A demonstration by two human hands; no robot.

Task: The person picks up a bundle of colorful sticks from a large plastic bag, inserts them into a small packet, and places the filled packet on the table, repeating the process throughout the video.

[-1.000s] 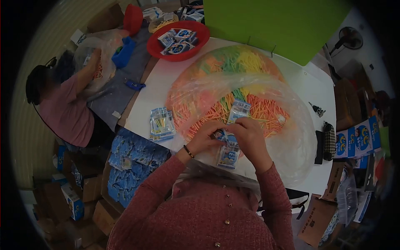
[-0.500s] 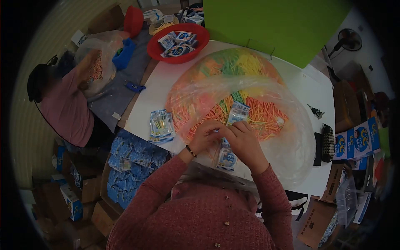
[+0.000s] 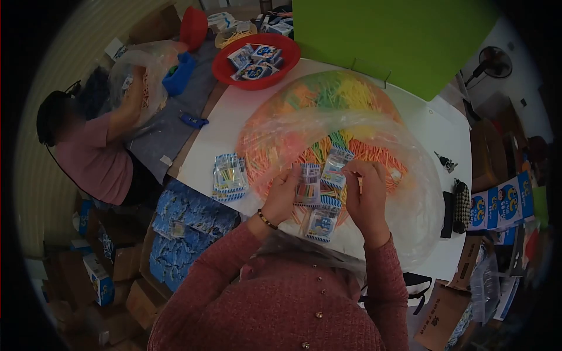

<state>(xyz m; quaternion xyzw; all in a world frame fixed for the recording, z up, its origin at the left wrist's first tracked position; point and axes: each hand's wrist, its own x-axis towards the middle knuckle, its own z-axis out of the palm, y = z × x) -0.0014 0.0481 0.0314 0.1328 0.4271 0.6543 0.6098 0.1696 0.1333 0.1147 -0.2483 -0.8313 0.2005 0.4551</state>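
My left hand [image 3: 282, 198] grips the edge of a small clear packet [image 3: 308, 186] with a blue-and-white top; coloured sticks show inside. To its right, my right hand [image 3: 369, 193] is closed, thumb and fingertips together beside another blue-and-white packet [image 3: 337, 164]; what they pinch is too small to make out. A further packet [image 3: 323, 221] lies below, between my wrists. Under and beyond the hands spreads a heap of thin coloured sticks [image 3: 374, 153] in a big clear plastic bag [image 3: 415, 216]. Several packets form a pile [image 3: 229, 175] left of the bag.
A red basin [image 3: 287, 67] with packets stands at the back. Left of me, a carton [image 3: 193, 234] holds many blue packets. A co-worker [image 3: 96, 158] reaches into another clear bag [image 3: 153, 64]. Keys [image 3: 446, 162] and a checkered pouch [image 3: 462, 205] lie at the right edge.
My hands were together over the sticks; now they are apart, the right one moved to the right. The packet in my left hand has come into plain view. The co-worker's arm has shifted.
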